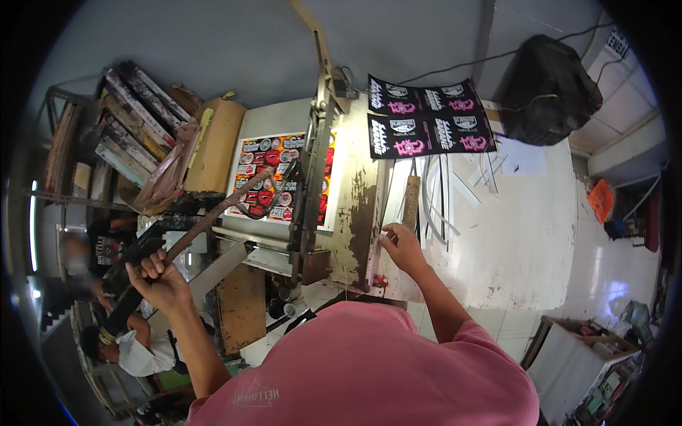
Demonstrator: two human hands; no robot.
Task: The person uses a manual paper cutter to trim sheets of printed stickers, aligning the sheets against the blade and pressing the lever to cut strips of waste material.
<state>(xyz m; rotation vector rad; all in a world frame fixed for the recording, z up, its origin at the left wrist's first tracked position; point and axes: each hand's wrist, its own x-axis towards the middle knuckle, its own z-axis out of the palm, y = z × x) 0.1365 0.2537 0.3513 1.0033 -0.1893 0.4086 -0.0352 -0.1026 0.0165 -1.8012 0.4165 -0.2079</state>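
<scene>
My left hand (162, 284) is closed around the long rusty lever (213, 216) of a paper cutter, near the lever's outer end. Across the cutter's pale bed runs its dark metal clamp and blade bar (310, 177). Beneath that bar lies a sheet of red, orange and black stickers (266, 167), partly hidden by the bar and the lever. My right hand (403, 248) rests with loosely bent, parted fingers at the long metal edge strip (376, 241) right of the worn bed. Just beyond its fingers is a brown wooden stick (411, 199).
Two black printed sheets (432, 117) lie at the table's back, beside a black case-like box (550, 89). Thin offcut strips (437, 199) are strewn over the white table (518, 248). Left stand paper stacks (138, 128) and a brown carton (217, 145). Another person (145, 348) is at lower left.
</scene>
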